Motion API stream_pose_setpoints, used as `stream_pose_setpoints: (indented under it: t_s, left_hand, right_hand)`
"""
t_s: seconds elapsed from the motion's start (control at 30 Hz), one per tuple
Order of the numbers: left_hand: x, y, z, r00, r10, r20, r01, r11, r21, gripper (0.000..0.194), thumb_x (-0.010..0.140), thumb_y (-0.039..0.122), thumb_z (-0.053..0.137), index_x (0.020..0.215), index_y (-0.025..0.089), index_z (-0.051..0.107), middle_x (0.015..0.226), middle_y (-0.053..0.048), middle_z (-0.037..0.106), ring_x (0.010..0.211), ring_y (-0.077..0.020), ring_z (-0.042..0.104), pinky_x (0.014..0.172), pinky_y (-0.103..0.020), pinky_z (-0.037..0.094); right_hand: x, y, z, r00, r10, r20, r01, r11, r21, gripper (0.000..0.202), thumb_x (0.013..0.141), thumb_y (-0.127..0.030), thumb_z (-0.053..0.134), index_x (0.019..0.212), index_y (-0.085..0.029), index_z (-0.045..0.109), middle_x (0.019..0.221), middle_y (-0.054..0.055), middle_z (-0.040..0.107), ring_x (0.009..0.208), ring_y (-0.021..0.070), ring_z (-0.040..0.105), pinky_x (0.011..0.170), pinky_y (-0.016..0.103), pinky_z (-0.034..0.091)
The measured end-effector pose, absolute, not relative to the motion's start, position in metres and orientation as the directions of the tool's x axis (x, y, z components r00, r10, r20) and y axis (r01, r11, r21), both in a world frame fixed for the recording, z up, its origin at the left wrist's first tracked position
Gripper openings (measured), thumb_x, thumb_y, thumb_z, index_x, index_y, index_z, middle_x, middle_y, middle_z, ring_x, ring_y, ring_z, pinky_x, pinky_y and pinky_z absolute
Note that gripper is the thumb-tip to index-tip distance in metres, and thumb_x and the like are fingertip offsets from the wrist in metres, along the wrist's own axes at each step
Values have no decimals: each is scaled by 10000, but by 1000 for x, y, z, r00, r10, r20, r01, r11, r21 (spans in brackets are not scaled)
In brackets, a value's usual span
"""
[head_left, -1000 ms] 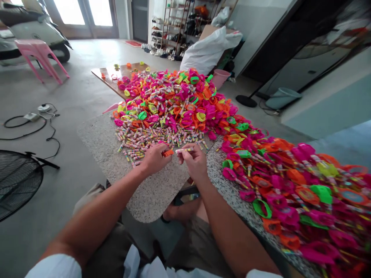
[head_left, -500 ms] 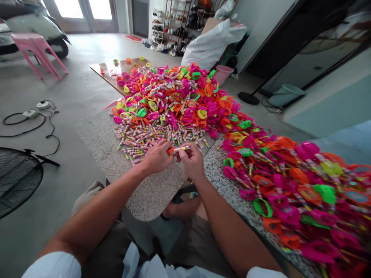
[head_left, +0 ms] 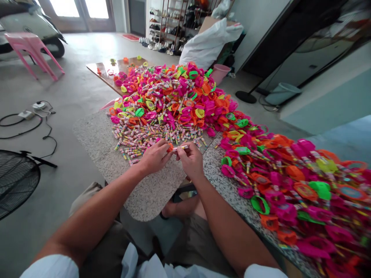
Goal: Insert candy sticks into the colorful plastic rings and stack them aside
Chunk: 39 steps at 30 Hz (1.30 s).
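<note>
Close together over the near part of the speckled stone tabletop (head_left: 147,193), both hands work on one small item. My left hand (head_left: 155,157) is closed on an orange toy watch (head_left: 170,147), mostly hidden by the fingers. Between thumb and finger, my right hand (head_left: 191,160) pinches a small patterned candy tube (head_left: 182,147), its inner end against the orange watch. Just beyond the hands lie many loose candy tubes (head_left: 139,141). Behind them rises a heap of pink, orange, green and yellow toy watches (head_left: 174,92).
More toy watches with tubes attached (head_left: 278,185) cover the stone counter on the right. A black fan (head_left: 17,181), cables and a pink stool (head_left: 31,46) stand on the left. At the back are a white sack (head_left: 203,42), a pink bucket (head_left: 220,72) and a shoe rack (head_left: 169,25).
The view has shifted slightly, so the surroundings sit a little further left. My right fingers have closed in over the tube, and less of it shows. Both hands stay together.
</note>
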State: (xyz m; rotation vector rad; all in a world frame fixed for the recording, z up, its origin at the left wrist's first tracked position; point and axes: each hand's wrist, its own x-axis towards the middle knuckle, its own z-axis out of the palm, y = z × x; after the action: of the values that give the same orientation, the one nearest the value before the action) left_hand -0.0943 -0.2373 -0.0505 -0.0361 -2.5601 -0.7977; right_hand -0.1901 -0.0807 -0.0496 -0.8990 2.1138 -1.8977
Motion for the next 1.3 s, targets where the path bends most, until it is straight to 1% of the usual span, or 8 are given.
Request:
stream_pose_setpoints:
  t_s: [0.23,0.4,0.6,0.7,0.87,1.0,1.17,1.3]
  left_hand:
    - [-93,-237,-53,-877,-86,474,138,897,420,176,1049,350,563,1025,188,628,1114,-101,654,992,-207,658,818,-314,542]
    - [-94,-238,-53,-836,-55,546,141,940,310,271,1074,408,544,971,170,625,1028,-100,663,923,-198,657,773,-302,525]
    - [-95,-239,-54,-848,-44,528,87,972,220,322,1079,415,522,900,175,642,936,-83,672,845,-186,653,704,-284,475]
    - [-94,-238,-53,-859,-47,510,72,975,211,335,1075,411,526,877,175,656,911,-80,678,811,-178,653,673,-278,444]
    - [-93,-234,-50,-886,-66,459,26,981,191,368,1077,417,502,863,175,678,874,-75,683,720,-168,633,587,-289,376]
    - [-92,-231,-49,-908,-72,412,20,977,215,417,1086,451,481,849,177,687,849,-71,678,660,-158,607,553,-286,343]
    - [-94,-232,-52,-897,-65,437,30,978,208,353,1075,423,512,882,177,676,900,-80,686,755,-175,655,613,-272,425]
    - [-94,-234,-55,-866,-101,490,33,966,258,264,1061,413,560,1044,171,663,971,-86,710,866,-200,693,698,-284,501]
  right_hand:
    - [-184,-81,-46,-806,-529,265,-345,57,-937,250,968,-469,642,887,-247,564,651,-37,613,572,153,589,575,280,463]
    - [-178,-83,-45,-834,-496,242,-314,65,-947,294,974,-506,634,857,-247,560,598,-57,553,523,137,523,536,268,420]
    - [-179,-85,-53,-844,-497,203,-274,73,-959,342,967,-537,649,812,-250,546,558,-71,495,502,126,468,509,253,375]
    - [-179,-86,-56,-848,-504,165,-205,25,-978,357,962,-549,657,803,-253,538,523,-84,464,460,121,437,482,255,366]
    - [-174,-89,-52,-873,-471,127,-133,-21,-991,374,930,-559,680,777,-250,535,522,-79,485,460,118,466,483,251,404]
    - [-170,-92,-48,-891,-442,101,-82,-62,-995,368,908,-550,684,771,-254,514,534,-81,494,457,109,451,480,243,421]
    - [-175,-93,-48,-886,-458,79,-62,-54,-997,305,861,-462,692,755,-254,497,515,-92,489,432,104,460,452,233,402]
    - [-183,-90,-51,-852,-519,68,-66,-22,-998,254,860,-437,675,772,-251,528,499,-91,497,435,116,476,446,238,408]
